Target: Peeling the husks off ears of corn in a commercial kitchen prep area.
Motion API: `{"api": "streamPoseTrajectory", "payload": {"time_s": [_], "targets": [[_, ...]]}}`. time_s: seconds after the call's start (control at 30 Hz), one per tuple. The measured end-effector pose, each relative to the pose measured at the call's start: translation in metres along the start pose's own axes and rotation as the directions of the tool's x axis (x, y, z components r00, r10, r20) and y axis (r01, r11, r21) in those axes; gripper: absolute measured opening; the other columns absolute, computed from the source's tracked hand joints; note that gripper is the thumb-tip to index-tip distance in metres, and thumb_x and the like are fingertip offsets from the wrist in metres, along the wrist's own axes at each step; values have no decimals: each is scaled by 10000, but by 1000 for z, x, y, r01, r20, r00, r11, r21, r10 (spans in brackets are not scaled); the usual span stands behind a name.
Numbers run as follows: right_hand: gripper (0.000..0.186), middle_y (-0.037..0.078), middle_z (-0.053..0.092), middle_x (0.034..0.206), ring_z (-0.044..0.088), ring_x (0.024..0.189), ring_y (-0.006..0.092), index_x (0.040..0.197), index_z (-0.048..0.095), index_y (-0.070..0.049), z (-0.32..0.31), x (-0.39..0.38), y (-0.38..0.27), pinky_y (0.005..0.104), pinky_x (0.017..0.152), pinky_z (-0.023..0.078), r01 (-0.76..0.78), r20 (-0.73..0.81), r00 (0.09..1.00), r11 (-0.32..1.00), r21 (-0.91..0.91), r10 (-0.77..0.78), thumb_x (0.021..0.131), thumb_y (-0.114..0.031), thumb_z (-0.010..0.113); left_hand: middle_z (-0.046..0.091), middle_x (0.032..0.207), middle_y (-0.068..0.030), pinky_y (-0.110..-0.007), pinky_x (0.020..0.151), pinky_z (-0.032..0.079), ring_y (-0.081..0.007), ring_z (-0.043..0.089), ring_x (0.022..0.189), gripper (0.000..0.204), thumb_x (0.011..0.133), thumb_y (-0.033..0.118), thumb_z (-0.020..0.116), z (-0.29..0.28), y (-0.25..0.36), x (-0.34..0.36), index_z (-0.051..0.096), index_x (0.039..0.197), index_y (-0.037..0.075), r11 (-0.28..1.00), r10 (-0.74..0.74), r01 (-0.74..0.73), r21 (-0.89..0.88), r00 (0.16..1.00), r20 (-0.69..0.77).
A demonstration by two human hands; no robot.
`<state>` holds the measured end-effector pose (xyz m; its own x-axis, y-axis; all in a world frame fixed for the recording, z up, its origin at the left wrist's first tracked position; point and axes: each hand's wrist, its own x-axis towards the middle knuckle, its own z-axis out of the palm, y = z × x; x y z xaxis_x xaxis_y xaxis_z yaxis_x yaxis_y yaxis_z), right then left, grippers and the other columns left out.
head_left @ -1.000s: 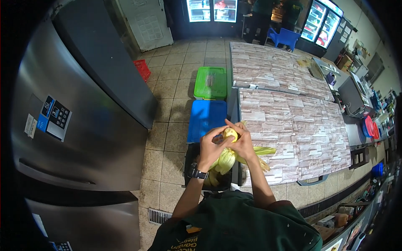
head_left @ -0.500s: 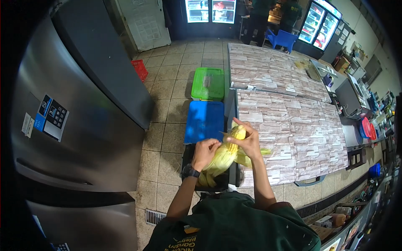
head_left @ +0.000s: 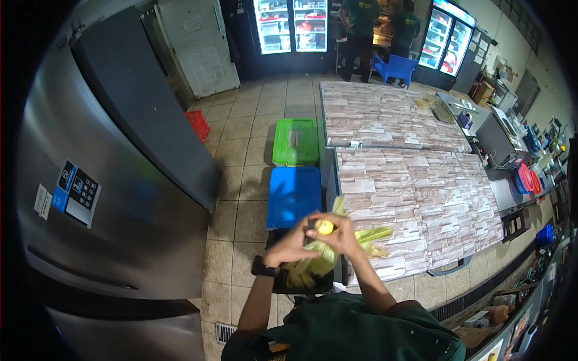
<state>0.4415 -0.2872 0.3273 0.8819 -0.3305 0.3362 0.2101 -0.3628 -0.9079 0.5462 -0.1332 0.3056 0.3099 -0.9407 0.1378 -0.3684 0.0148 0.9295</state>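
Observation:
An ear of corn (head_left: pixel 325 227) points its yellow end up between my hands, with pale green husk (head_left: pixel 325 260) hanging below it. My right hand (head_left: pixel 345 236) is closed around the cob. Beside it, my left hand (head_left: pixel 288 248) has its thumb and fingers spread apart, close to the corn; its fingertips are partly blurred. Under both hands stands a black bin (head_left: pixel 313 290) with husks (head_left: pixel 300 278) in it. More green husk leaves (head_left: pixel 374 233) lie at the near left edge of the table.
The wood-patterned table (head_left: pixel 415 192) extends to my right. Ahead of the bin are a blue-lidded box (head_left: pixel 295 195) and a green-lidded box (head_left: pixel 295 141). A steel refrigerator (head_left: pixel 120 180) stands on the left. A blue chair (head_left: pixel 394 69) and two people are at the far end.
The cob has turned from lying slanted to pointing its end upward, and both hands have shifted lower in view. My left hand's fingers have spread from a pinch at the husk.

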Motion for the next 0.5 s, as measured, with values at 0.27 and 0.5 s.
{"api": "streamPoseTrajectory", "payload": {"time_s": [0.27, 0.5], "targets": [[113, 65, 657, 800, 636, 720, 133, 921, 644, 36, 18, -11, -8, 268, 675, 522, -125, -200, 951, 887, 444, 234, 879, -64, 677, 632, 1105, -82, -328, 870, 485, -161, 599, 971, 517, 748, 237, 811, 61, -39, -15, 575, 1150, 13, 946, -253, 238, -221, 967, -43], [232, 111, 710, 894, 677, 806, 138, 1054, 669, 47, -19, 5, 18, 272, 741, 554, -195, -64, 977, 977, 85, 201, 861, -77, 699, 697, 887, -138, -352, 764, 532, -217, 684, 843, 434, 711, 242, 802, 4, -31, -27, 635, 1007, -27, 919, -339, 351, 181, 936, -96]]}}
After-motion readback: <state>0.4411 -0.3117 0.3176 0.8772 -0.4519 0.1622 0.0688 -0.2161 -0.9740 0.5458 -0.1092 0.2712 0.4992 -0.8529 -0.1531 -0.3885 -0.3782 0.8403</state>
